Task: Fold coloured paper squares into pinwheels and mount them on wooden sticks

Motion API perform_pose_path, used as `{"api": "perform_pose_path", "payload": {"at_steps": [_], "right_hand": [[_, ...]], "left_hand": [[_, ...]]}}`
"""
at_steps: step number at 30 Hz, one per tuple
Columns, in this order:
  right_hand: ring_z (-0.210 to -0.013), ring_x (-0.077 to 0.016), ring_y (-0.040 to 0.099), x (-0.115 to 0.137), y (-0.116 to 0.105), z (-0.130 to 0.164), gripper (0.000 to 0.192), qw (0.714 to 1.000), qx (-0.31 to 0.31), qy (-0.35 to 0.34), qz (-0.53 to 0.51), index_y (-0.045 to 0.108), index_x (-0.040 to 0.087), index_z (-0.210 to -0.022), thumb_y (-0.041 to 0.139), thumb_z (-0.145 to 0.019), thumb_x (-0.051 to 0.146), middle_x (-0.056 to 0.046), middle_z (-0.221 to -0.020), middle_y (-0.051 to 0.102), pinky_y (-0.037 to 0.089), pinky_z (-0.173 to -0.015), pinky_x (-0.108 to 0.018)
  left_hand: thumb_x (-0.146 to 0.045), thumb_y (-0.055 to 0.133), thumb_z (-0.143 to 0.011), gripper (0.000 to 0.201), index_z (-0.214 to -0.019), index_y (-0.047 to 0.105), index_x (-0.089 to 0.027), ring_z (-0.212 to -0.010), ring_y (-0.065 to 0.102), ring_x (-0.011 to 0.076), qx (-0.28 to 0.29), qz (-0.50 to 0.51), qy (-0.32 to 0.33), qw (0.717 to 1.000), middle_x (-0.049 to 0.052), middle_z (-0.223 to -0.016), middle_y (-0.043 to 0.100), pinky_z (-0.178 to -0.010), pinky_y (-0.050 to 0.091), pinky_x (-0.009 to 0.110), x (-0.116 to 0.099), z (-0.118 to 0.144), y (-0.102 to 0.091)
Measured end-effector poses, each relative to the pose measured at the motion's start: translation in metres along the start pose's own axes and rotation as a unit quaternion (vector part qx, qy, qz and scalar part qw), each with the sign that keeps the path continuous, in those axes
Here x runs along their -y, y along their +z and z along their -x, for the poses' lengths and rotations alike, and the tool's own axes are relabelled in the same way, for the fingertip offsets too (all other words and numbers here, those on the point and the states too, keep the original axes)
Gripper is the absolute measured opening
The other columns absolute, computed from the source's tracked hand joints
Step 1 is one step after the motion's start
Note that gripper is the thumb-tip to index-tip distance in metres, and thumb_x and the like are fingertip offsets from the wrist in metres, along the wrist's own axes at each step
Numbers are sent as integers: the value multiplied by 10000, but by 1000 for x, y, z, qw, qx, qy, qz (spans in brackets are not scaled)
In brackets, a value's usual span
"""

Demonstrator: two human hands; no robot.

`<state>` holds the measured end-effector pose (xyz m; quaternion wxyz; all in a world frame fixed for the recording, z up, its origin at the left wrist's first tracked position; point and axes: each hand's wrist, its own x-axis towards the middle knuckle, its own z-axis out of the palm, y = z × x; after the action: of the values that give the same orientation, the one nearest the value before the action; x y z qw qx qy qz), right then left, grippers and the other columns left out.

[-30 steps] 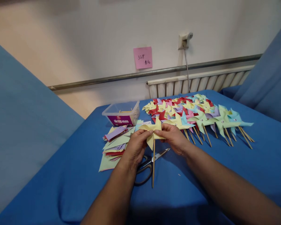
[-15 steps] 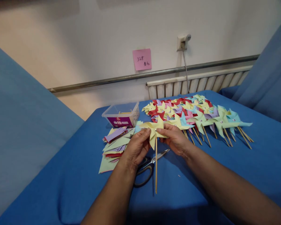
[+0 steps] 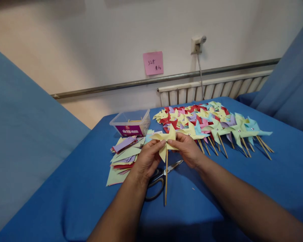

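Yellow pinwheel (image 3: 166,139) pinched by both hands; plastic box (image 3: 131,122) holds sticks.

Left hand (image 3: 148,157): bare; no glove, ring or watch visible.
Right hand (image 3: 189,149): bare; no glove, ring or band visible.
Left forearm (image 3: 121,211): uncovered from the wrist down to the bottom edge of the view; no sleeve or cuff in sight.
Right forearm (image 3: 242,201): uncovered along its whole visible length; no sleeve in sight.
Wrists: plain, nothing worn.
Fingernails: short where they show; too small to tell more.
Rest of body: out of view.
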<state>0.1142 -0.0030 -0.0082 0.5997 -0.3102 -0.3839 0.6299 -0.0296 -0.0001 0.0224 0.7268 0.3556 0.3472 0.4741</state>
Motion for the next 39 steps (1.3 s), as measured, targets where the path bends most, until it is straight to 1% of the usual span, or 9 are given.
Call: {"api": "perform_pose_path", "payload": {"at_steps": [6, 9, 15, 19, 23, 28, 31, 35, 39], "right_hand": [[-674, -135, 559, -1, 2, 2, 308, 1000, 12, 20, 1, 692, 200, -837, 836, -672, 418, 7, -773, 675, 413, -628, -265], [-709, -151, 570, 1, 2, 2, 324, 1000, -19, -6, -13, 682, 223, -873, 799, -712, 479, 13, -775, 655, 437, -660, -274], [-1128, -230, 590, 6, -1, 0, 517, 998, -31, -58, -7, 589, 329, -1240, 686, -800, 582, -40, -1278, 620, 492, -863, -332], [-1169, -251, 570, -1, -4, -2, 723, 986, -36, -129, 96, 496, 307, -1335, 802, -707, 491, -88, -1363, 550, 470, -945, -397], [-1142, -256, 576, -11, -2, 0, 795, 944, -14, -204, 257, 492, 292, -1353, 864, -652, 341, -93, -1331, 574, 439, -998, -431], [-1001, -232, 626, -14, -1, 0, 431, 936, -29, -204, 285, 633, 266, -1152, 778, -754, 345, -62, -1122, 680, 467, -940, -414], [-938, -219, 635, -12, -2, -3, 348, 955, -42, -170, 240, 666, 255, -1054, 777, -754, 389, -48, -1032, 698, 481, -893, -390], [-838, -192, 618, -9, -3, -6, 314, 992, -27, -88, 85, 699, 242, -880, 757, -750, 522, -16, -861, 692, 478, -815, -337], [-695, -142, 559, -4, -2, -7, 362, 1000, -18, -9, -21, 681, 213, -746, 847, -641, 516, 13, -729, 649, 442, -692, -280]], "left_hand": [[-131, 827, -648, 292, -917, 725, -80, -691, 682, 165, -30, -25, 2, 999, 98, -830, 758, -727, 535, 261, 2, -3, 1], [-121, 810, -655, 242, -878, 717, -96, -637, 666, 153, -32, -14, 1, 999, 80, -799, 753, -659, 529, 253, 2, -3, 1], [-125, 800, -666, 186, -823, 702, -105, -554, 605, 119, -42, -16, -17, 999, 36, -715, 706, -518, 500, 227, 4, -2, 1], [-135, 803, -673, 204, -843, 692, -116, -589, 612, 121, -62, -2, 6, 998, 25, -726, 692, -563, 520, 232, 4, -6, -5], [-111, 800, -669, 217, -855, 688, -110, -638, 623, 123, -66, 30, 35, 997, 12, -699, 670, -646, 528, 230, 2, -10, -8], [-107, 807, -657, 247, -871, 683, -111, -641, 636, 135, -66, 27, 27, 997, 1, -659, 649, -628, 519, 229, 2, -10, -8], [-108, 803, -667, 240, -874, 683, -109, -653, 645, 138, -71, 21, 31, 997, 8, -676, 661, -621, 518, 226, 1, -9, -8], [-109, 789, -688, 233, -900, 693, -118, -612, 637, 132, -67, 12, 25, 997, 21, -722, 698, -568, 503, 227, 0, -7, -6], [-88, 781, -696, 216, -895, 700, -107, -606, 641, 126, -40, 18, -2, 999, 46, -778, 732, -580, 510, 228, 0, -4, -3]]}}
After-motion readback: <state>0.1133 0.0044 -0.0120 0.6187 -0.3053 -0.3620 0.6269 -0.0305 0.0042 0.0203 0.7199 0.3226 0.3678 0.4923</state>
